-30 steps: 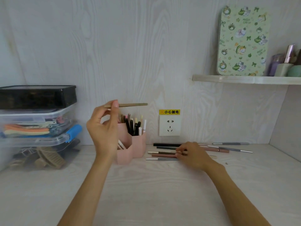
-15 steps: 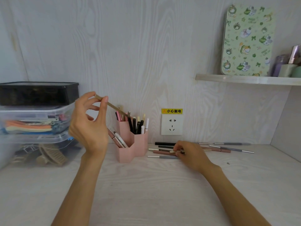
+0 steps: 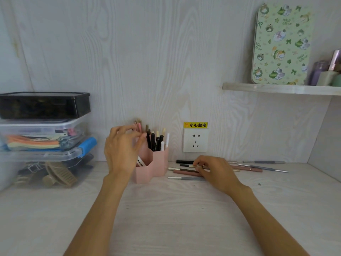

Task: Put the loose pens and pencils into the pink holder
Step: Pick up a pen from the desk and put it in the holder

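Observation:
The pink holder (image 3: 159, 163) stands at the back of the desk against the wall, with several pens and pencils upright in its compartments. My left hand (image 3: 122, 149) hovers in front of its left side, fingers spread and holding nothing; tan and pink pencils (image 3: 138, 124) stick up just behind the fingertips. Right of the holder, several loose pens lie on the desk: a grey one (image 3: 186, 178), a brown one (image 3: 184, 172), a black one (image 3: 184, 161), and more further right (image 3: 263, 168). My right hand (image 3: 215, 170) rests on this pile, fingertips pinched on a thin pen.
Stacked plastic storage boxes (image 3: 42, 137) fill the desk's left side. A wall socket (image 3: 195, 142) with a yellow warning label sits just right of the holder. A shelf (image 3: 276, 89) at upper right carries a green patterned tin (image 3: 282, 45) and small containers.
My left hand came down from holding the tan pencil up in the air; the pencil now stands in the holder and the fingers have spread. My right hand has stayed on the loose pens.

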The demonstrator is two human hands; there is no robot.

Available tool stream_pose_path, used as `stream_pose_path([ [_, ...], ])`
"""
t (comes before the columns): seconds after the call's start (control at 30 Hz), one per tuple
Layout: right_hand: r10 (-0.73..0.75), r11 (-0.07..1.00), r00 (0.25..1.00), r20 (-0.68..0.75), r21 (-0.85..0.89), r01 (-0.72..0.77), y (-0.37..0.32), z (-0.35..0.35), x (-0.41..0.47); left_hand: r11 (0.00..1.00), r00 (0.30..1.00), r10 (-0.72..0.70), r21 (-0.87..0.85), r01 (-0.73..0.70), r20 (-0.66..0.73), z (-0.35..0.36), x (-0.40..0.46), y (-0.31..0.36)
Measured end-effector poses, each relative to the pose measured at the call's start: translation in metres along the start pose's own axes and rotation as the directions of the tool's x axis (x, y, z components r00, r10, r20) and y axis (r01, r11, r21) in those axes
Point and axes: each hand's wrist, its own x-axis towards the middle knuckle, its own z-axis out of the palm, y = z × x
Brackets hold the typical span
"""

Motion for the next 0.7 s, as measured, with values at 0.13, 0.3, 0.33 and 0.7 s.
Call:
stream_pose_path([
  [0.13, 0.034, 0.978, 0.998, -0.046, 0.208, -0.024, -0.011, 0.0, 0.002, 0.999, 0.998, 0.036, -0.001, -0.036, -0.043, 0.0, -0.009, 0.011],
  [0.3, 0.111, 0.667, 0.991, -0.074, 0.745, -0.019, -0.041, -0.01, 0.006, 0.944, 0.999, 0.027, -0.329, -0.031, -0.018, -0.001, -0.025, 0.057],
  [0.33, 0.117, 0.615, 0.991, -0.068, 0.788, -0.018, -0.046, -0.012, 0.006, 0.916, 0.995, 0.021, -0.4, 0.018, 0.092, 0.002, -0.029, 0.062],
  [0.7, 0.13, 0.542, 0.988, -0.079, 0.841, -0.004, -0.053, -0.016, 0.005, 0.634, 0.95, -0.022, -0.73, 0.255, 0.312, 0.008, -0.029, 0.072],
])
